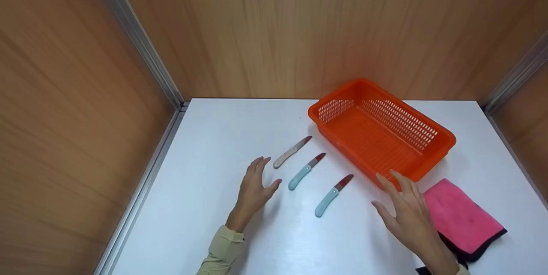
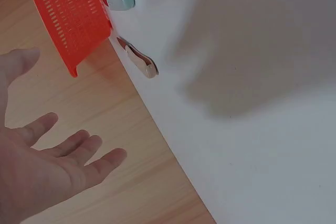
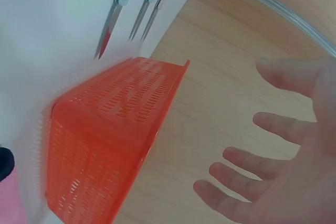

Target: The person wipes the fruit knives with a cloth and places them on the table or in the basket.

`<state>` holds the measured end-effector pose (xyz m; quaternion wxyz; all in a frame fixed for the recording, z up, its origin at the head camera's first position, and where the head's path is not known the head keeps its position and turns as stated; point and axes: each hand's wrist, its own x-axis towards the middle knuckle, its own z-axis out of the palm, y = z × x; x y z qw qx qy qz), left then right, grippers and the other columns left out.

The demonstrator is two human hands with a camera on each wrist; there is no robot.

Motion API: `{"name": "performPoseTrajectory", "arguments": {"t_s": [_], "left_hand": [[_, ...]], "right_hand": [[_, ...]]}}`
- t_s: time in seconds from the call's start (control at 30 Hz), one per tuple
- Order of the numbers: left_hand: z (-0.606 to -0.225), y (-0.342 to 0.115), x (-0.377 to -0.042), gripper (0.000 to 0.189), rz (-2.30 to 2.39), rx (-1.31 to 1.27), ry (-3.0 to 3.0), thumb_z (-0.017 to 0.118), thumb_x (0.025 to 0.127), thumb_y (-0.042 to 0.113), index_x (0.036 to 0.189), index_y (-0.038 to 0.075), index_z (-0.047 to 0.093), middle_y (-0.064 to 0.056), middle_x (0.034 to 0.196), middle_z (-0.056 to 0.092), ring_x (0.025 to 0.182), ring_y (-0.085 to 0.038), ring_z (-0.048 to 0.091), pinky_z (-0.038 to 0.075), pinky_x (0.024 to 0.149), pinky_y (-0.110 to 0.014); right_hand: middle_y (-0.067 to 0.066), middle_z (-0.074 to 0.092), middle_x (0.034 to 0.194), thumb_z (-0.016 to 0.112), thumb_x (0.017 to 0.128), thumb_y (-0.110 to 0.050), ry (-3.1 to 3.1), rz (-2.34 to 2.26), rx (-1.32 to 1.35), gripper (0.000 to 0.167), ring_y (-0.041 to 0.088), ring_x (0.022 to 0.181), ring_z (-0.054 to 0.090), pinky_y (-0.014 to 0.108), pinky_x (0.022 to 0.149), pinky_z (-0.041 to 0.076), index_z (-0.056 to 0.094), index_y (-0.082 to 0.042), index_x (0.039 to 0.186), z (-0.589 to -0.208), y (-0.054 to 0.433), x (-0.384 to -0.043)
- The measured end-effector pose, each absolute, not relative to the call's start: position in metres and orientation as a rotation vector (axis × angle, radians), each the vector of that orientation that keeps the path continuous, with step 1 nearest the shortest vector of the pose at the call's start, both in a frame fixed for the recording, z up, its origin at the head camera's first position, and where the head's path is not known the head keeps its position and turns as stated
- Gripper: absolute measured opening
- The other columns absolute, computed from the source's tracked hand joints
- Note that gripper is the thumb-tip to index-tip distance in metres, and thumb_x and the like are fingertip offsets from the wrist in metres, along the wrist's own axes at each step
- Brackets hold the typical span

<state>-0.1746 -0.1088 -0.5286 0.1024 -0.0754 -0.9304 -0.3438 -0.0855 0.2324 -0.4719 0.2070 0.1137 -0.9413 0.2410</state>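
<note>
Three small knives lie side by side at a slant on the white table. The leftmost knife (image 1: pixel 292 152) has a beige handle; the middle knife (image 1: pixel 306 171) and the nearest knife (image 1: pixel 333 196) have pale teal handles. Red shows toward the blade tips. My left hand (image 1: pixel 252 189) hovers left of the knives, fingers spread and holding nothing. On the other side, my right hand (image 1: pixel 406 215) is held above the table by the near corner of an orange plastic basket (image 1: pixel 342 144), its fingers apart and nothing in them. Both wrist views show the palms bare.
A folded pink cloth (image 1: pixel 462 217) with a black edge lies right of my right hand. The basket has slotted walls and stands at the back right. Wooden panels (image 1: pixel 274 31) enclose the white table (image 1: pixel 205 146) at the back and sides.
</note>
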Motion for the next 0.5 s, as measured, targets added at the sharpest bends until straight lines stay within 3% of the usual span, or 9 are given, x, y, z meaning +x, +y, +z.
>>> {"name": "performPoseTrajectory", "arguments": {"t_s": [0.2, 0.5], "left_hand": [[-0.532, -0.106, -0.187, 0.054, -1.312, -0.156, -2.668, 0.076, 0.081, 0.017, 0.129, 0.009, 0.053, -0.008, 0.129, 0.054, 0.121, -0.026, 0.05, 0.045, 0.1, -0.043], [-0.54, -0.104, -0.2, 0.047, -1.507, -0.099, -2.589, 0.077, 0.079, 0.009, 0.122, 0.01, 0.058, -0.008, 0.12, 0.06, 0.109, -0.024, 0.056, 0.052, 0.09, -0.042]], "right_hand": [[0.011, 0.057, 0.11, 0.085, 0.065, -0.007, -2.527, 0.7, 0.305, 0.052, 0.022, 0.091, 0.054, 0.043, 0.062, 0.059, 0.066, -0.01, 0.113, -0.472, 0.235, -0.081], [0.004, 0.059, 0.095, 0.084, 0.066, -0.008, -2.546, 0.705, 0.218, 0.035, 0.016, 0.074, 0.056, 0.034, 0.055, 0.058, 0.069, -0.009, 0.098, -0.475, 0.242, -0.076]]}}
